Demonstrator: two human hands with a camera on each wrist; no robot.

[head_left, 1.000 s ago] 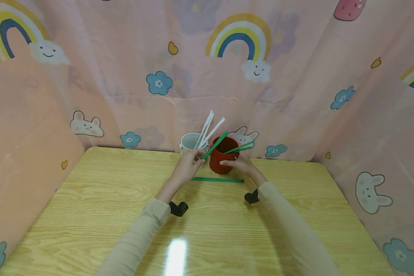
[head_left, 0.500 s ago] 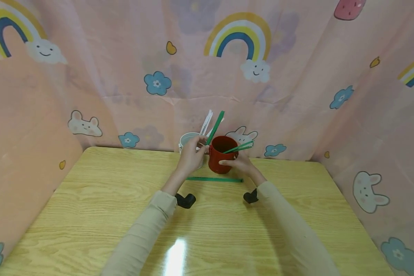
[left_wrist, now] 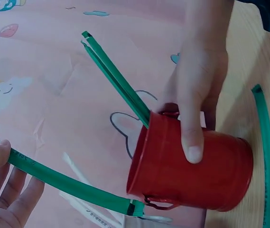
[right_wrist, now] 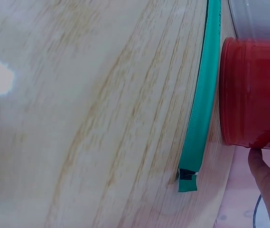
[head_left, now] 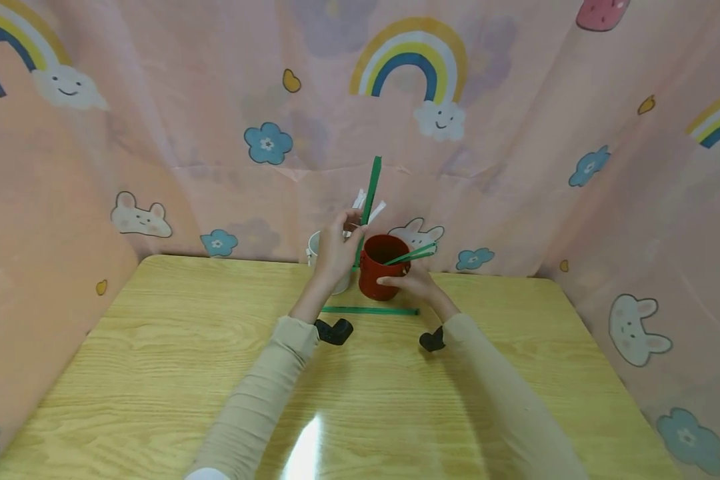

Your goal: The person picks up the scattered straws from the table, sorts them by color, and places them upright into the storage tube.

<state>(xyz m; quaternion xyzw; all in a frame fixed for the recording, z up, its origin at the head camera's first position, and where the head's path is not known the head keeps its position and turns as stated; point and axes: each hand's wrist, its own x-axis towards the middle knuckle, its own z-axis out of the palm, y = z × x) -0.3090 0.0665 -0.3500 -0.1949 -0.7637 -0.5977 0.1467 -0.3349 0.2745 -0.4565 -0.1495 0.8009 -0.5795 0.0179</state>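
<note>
My left hand pinches a green paper-wrapped straw, which stands nearly upright in the head view. In the left wrist view, the straw's lower end is by the rim of a red bucket. My right hand holds that bucket from the right side, thumb across its front. Two or so green straws lean out of the bucket. Behind my left hand is a white bucket, partly hidden, with white wrapped straws sticking out of it. One more green straw lies on the table in front of the buckets.
The wooden table ends at a pink printed curtain just behind the buckets. Black wrist mounts hang below both wrists. Light reflects off the table's near part.
My left hand has risen with the green straw, which has swung from slanted to nearly upright. My right hand stays on the red bucket. The head view has shifted slightly.
</note>
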